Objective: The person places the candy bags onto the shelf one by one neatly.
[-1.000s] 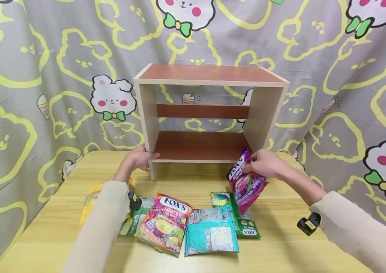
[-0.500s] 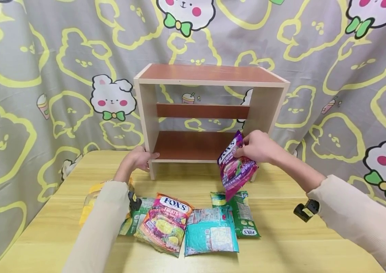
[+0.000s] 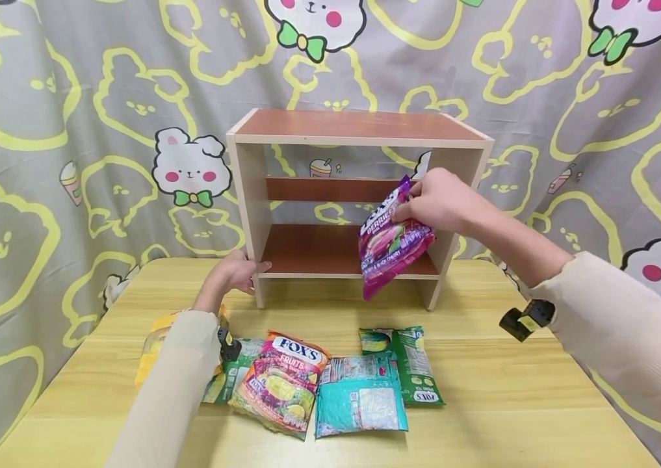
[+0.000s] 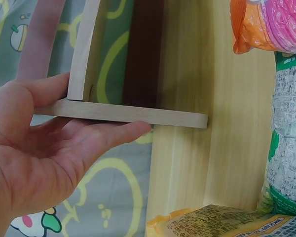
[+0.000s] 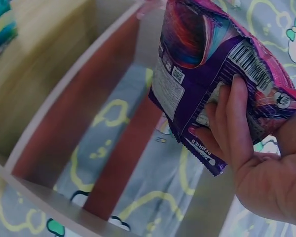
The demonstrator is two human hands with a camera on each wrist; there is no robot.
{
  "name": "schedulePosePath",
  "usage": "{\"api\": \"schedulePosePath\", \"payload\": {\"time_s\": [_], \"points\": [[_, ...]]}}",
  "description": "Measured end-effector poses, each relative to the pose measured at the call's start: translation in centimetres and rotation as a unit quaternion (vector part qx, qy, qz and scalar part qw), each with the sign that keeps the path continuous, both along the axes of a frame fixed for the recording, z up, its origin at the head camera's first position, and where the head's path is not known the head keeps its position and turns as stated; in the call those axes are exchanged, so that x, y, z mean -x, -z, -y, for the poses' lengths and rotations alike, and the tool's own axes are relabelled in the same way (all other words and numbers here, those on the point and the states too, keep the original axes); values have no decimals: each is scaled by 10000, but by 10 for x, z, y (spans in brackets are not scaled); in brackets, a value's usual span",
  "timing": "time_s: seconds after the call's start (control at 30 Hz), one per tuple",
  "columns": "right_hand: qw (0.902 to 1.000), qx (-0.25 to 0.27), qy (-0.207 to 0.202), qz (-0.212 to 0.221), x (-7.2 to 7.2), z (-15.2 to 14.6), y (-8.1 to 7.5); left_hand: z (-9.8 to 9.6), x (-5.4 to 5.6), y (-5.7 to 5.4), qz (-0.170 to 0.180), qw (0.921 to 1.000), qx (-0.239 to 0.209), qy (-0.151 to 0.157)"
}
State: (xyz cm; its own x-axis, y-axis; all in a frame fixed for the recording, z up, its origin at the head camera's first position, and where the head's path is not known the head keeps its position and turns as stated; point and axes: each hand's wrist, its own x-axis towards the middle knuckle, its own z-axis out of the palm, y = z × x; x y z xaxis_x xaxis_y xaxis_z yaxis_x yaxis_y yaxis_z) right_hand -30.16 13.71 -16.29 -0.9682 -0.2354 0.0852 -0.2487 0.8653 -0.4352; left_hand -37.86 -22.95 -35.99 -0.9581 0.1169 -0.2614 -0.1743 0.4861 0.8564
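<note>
My right hand [image 3: 444, 201] grips a purple FOX'S Berries candy bag [image 3: 388, 250] by its upper part, raised in front of the small wooden shelf [image 3: 359, 127]. The bag hangs tilted, its bottom end near the front edge of the lower board [image 3: 318, 250]. In the right wrist view, fingers spread over the bag's printed back [image 5: 170, 91]. My left hand [image 3: 239, 270] holds the shelf's left side panel low down. The left wrist view has the thumb on the inner side by the lower board [image 4: 84, 59] and the other fingers along the panel's outside [image 4: 177, 117].
On the table [image 3: 500, 403] lie an orange-topped FOX'S Fruits bag [image 3: 283, 387], a teal bag [image 3: 359, 406], a green bag [image 3: 418, 364] at right, another green bag [image 3: 231, 370] and a yellow bag [image 4: 212, 222] partly behind the left sleeve. A patterned curtain [image 3: 330, 78] hangs behind the shelf.
My right hand has lifted the purple candy bag up and to the left, from over the right green bag to in front of the shelf opening. The left hand has stayed on the panel.
</note>
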Motion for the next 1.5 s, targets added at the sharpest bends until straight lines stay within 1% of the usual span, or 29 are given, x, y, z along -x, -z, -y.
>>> {"api": "schedulePosePath", "payload": {"time_s": [0.13,0.3,0.5,0.57,0.67,0.73,0.9,1.03,1.1,1.13,1.2,1.3,1.37,1.5], "points": [[10000,-62,-24,-15,-3,1,-16,-1,0,0,-27,10000,16,9],[9999,-91,-56,4,-8,5,-30,-1,0,0,-57,10000,9,7],[9999,-107,-7,80,-11,12,-45,-1,-2,0,-111,9999,56,44],[9999,-60,9,101,-12,15,-49,0,-3,1,-89,10000,41,8],[10000,-3,71,49,-12,18,-55,1,-4,1,-75,10000,10,15],[9998,150,146,55,-13,19,-59,1,-4,0,-60,10000,-4,-13],[9958,837,350,125,-13,18,-71,0,-6,-2,-94,9999,89,-28],[9919,1150,514,128,-13,18,-79,-1,-5,-3,-94,9999,63,-38],[9879,1429,566,189,-13,19,-82,-1,-5,-2,-90,9999,50,-25],[9840,1676,559,249,-12,19,-83,-1,-5,-2,-96,9999,60,-12],[9741,2155,594,346,-10,20,-86,-1,-5,-2,-100,9999,76,-8],[9544,2885,608,474,-8,21,-89,0,-5,-1,-137,9998,103,32],[9446,3171,692,488,-6,21,-90,0,-5,-1,-142,9999,96,20],[9314,3505,885,422,-2,20,-91,0,-5,0,-147,9999,72,16]]}}
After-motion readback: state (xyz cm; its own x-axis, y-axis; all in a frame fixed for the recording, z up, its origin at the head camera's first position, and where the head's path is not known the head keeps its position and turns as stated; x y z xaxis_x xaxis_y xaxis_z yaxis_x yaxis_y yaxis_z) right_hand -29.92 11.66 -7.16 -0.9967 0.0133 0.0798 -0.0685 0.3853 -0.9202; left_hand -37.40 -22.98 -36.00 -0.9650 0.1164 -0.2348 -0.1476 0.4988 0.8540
